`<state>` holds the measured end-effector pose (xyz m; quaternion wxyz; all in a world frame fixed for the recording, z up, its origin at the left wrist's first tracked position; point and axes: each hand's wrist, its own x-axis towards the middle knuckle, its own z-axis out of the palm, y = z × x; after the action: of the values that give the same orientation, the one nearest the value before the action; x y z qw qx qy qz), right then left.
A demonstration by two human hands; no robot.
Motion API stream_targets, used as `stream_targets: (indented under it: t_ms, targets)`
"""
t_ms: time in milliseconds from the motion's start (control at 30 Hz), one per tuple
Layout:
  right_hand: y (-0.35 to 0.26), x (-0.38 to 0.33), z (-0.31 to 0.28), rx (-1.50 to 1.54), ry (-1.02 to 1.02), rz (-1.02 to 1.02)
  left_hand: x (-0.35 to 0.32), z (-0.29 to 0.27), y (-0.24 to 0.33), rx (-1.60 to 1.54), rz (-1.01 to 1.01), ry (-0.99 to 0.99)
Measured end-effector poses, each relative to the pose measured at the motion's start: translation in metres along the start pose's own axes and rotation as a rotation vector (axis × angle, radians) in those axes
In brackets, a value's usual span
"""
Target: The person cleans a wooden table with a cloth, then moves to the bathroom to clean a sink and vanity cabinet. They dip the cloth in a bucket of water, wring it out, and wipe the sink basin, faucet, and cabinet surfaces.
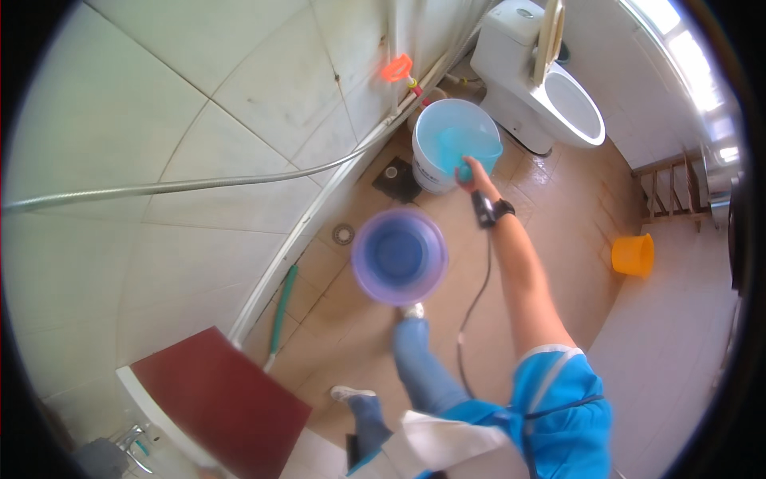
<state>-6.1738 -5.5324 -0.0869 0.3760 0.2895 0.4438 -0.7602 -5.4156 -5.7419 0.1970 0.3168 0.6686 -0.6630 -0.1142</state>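
My right arm reaches forward. My right hand (pixel 476 173) is closed around the handle of a translucent blue water dipper (pixel 480 146). The dipper is at the mouth of a white bucket (pixel 431 170), tilted over its right side. The bucket's inside looks pale blue, and how much water is in it I cannot tell. Nearer to me on the tiled floor stands a round purple basin (pixel 438 263), bluish inside, in front of my foot. My left hand is out of view.
A white toilet (pixel 511 84) with its lid raised stands at the far right. A yellow bucket (pixel 633 255) is near the right wall. A metal hose (pixel 231 186) runs along the left wall. A dark red board (pixel 219 399) and a green brush-like stick (pixel 283 311) are at the near left.
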Motion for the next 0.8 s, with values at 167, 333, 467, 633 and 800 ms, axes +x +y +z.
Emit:
stream_targets:
  t_ms: [167, 333, 467, 633, 800]
  targets:
    - [0.012, 0.048, -0.013, 0.023, -0.022, -0.18, 0.006, 0.012, 0.003, 0.075, -0.034, 0.026]
    - [0.026, 0.066, -0.03, -0.194, 0.176, -0.43, 0.015, 0.013, 0.0, 0.109, -0.048, 0.024]
    - [0.03, 0.069, -0.05, -0.103, 0.152, -0.395, 0.019, 0.011, -0.004, 0.138, -0.06, 0.023]
    - [0.051, 0.075, -0.083, -0.046, 0.311, -0.208, 0.017, 0.01, -0.004, 0.171, -0.049, 0.023]
    - [0.063, 0.072, -0.077, -0.215, 0.357, -0.169, 0.006, -0.005, -0.01, 0.207, -0.05, 0.039]
